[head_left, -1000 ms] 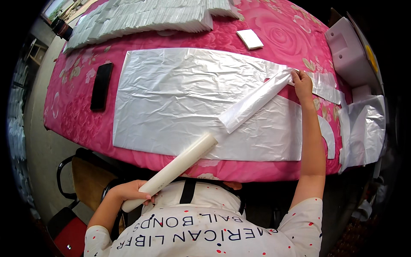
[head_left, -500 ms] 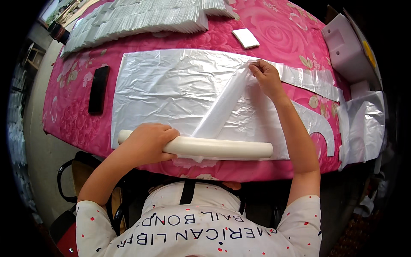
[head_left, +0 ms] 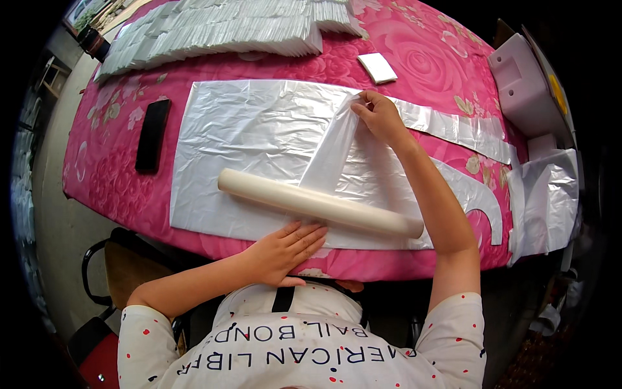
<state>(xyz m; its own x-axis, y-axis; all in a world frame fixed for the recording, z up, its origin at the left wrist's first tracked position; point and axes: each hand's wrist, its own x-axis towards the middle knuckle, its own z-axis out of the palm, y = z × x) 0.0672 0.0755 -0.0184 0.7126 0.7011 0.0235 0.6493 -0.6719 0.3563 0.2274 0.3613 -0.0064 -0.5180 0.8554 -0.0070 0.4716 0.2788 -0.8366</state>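
Observation:
A large white plastic bag [head_left: 227, 136] with long handle strips at its right end lies spread on the table. My right hand [head_left: 381, 115] pinches a fold of its film near the far edge and holds it raised, so a narrow flap slopes down toward the tube. Across the bag lies a smooth white tube [head_left: 317, 202], tilted, its left end farther from me; neither hand grips it. My left hand [head_left: 288, 249] rests flat, fingers stretched, at the bag's near edge just below the tube.
A pink floral cloth [head_left: 97, 168] covers the table. A black phone-like slab [head_left: 153, 136] lies left of the bag. Rows of folded white packets [head_left: 220, 32] stand at the back, with one packet [head_left: 377, 68] apart. At right are a white box [head_left: 518, 81] and more plastic film [head_left: 544, 201].
My left hand has let go of the tube and moved right and nearer to me. The tube has turned and shifted right. My right hand has moved slightly left, still pinching the film.

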